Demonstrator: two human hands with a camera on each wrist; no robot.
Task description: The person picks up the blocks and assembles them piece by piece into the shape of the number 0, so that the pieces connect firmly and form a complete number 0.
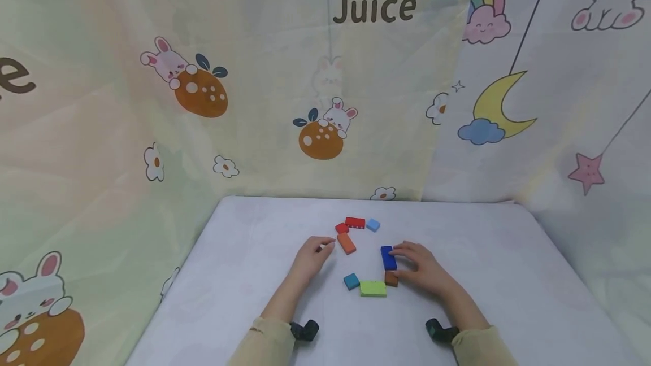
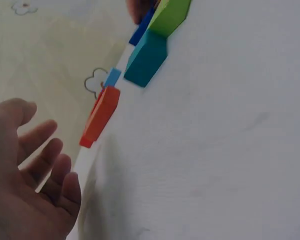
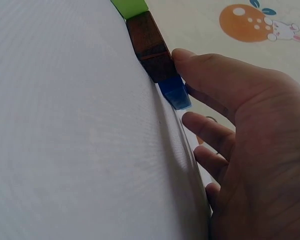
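In the head view my left hand (image 1: 312, 257) hovers just left of an orange block (image 1: 346, 243), fingers loosely bent and holding nothing. The left wrist view shows that hand (image 2: 32, 172) apart from the orange block (image 2: 103, 114). My right hand (image 1: 423, 267) is at a dark blue block (image 1: 389, 258) and a brown block (image 1: 391, 279), which stand end to end. Its thumb rests by the brown block (image 3: 149, 42), and the index fingertip reaches the dark blue block. The other fingers of the right hand (image 3: 260, 130) are spread and relaxed.
A lime green block (image 1: 373, 289) adjoins the brown one, with a teal block (image 1: 351, 281) at its left. Farther back lie a small red block (image 1: 342, 228), a long red block (image 1: 355, 222) and a light blue block (image 1: 373, 225). Printed cloth hangs behind the white table (image 1: 244, 230).
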